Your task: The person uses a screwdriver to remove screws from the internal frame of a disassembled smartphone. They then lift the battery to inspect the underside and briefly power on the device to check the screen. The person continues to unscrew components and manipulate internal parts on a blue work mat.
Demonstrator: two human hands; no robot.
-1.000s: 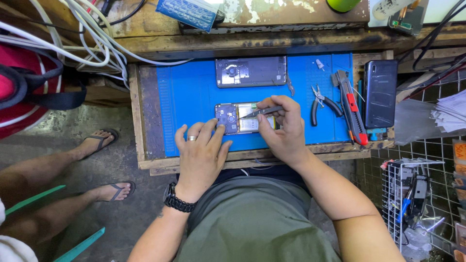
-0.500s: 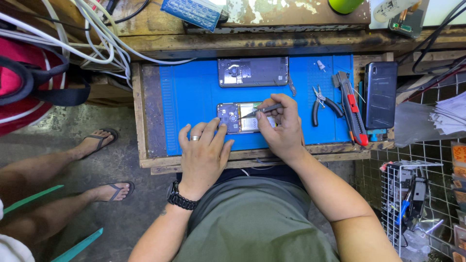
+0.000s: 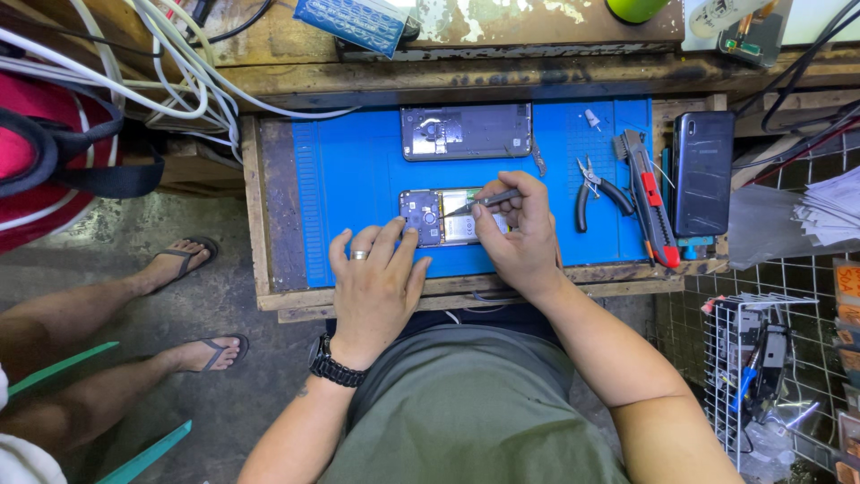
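Observation:
An opened phone (image 3: 442, 218) lies on the blue mat (image 3: 358, 170), its circuit board and battery exposed. My right hand (image 3: 518, 235) is closed around thin tweezers (image 3: 484, 201), whose tip touches the phone's inside. My left hand (image 3: 374, 282), with a ring and a black wristwatch, rests flat on the mat with its fingertips against the phone's lower left edge. The phone's removed back cover (image 3: 466, 131) lies face up further back on the mat.
Black-handled pliers (image 3: 593, 190), a red and grey utility knife (image 3: 647, 193) and a dark phone (image 3: 703, 172) lie to the right. White cables (image 3: 170, 72) hang at the back left. Another person's sandalled feet (image 3: 184, 260) are on the floor to the left. A wire rack (image 3: 761, 367) stands at the right.
Both hands stay on the opened phone. The tweezers' tip has shifted only slightly over the board.

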